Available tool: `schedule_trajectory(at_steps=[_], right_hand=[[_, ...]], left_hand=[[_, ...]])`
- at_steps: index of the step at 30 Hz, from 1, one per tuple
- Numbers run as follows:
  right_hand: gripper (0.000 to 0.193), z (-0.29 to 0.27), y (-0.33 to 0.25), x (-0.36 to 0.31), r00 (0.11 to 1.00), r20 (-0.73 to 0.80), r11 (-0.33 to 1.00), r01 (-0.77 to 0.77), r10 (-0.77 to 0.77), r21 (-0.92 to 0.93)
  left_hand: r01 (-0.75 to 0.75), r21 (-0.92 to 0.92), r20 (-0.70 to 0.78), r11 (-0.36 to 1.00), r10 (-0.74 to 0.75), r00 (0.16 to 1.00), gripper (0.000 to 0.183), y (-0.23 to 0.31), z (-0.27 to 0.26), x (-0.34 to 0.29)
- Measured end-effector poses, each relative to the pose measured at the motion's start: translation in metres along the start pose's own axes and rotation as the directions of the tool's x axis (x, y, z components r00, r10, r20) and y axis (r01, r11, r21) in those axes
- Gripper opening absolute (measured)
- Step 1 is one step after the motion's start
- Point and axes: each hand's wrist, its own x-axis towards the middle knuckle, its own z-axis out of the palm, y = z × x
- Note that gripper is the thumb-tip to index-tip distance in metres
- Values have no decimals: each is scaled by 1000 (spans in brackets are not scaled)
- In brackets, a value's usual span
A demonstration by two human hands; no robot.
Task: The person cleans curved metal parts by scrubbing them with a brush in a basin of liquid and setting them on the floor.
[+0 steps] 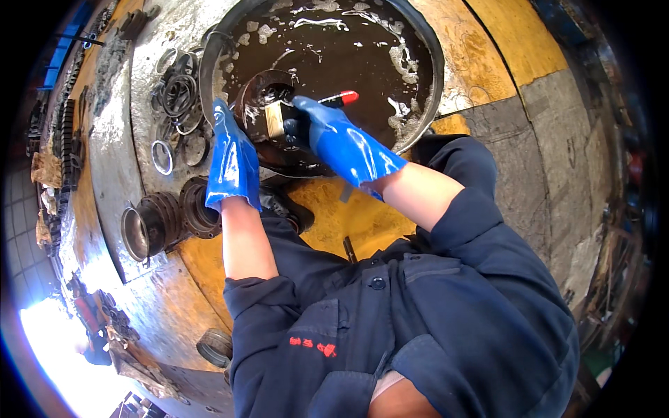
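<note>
Two grips in glossy blue gloves met over the wide basin [437, 83] of dark, foam-flecked liquid at the top of the frame. The right grip [338, 132] was closed round a brush [276, 122], its pale block-like end turned to the left and its red-tipped handle poking out to the right. The left grip [233, 153] lay along the left side of a dark, round metal part [249, 94], which sat inside the basin, left of its middle — whether those fingers were clasping the part or only steadying it, I could not tell. The part looked rigid and fairly heavy, hardly fragile, but its wet, oily-looking surface was likely slippery, all the more so against smooth gloves. The surest hold, by my judgement, was on its outer wall just under the rim, with the fingers hooked over the edge rather than pinching the slick face. The brush seemed light, stiff along the handle and softer at the bristles — best held close to the head, where the right grip already was. Loose rings [178, 94] lay beyond the basin's left edge, and a ribbed metal housing [150, 226] stood at the left of the frame, below them.
</note>
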Motion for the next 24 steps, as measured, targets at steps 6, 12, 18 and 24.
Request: schedule_trajectory(at_steps=[6,12,18,24], right_hand=[[38,-36,-4,-48,992,100,819,116,-72,-562],[50,-51,-29,-2,996,83,461,85,-25,-883],[41,-50,-32,55,701,607,-436,445,-375,-783],[22,-6,-54,63,358,931,-818,515,-64,-255]], left_hand=[[-9,-13,20,1000,9,1000,66,14,0,-9],[151,-357,104,922,-121,987,70,20,7,3],[208,-441,149,873,-157,976,75,26,13,7],[225,-460,141,859,-180,974,70,19,3,4]])
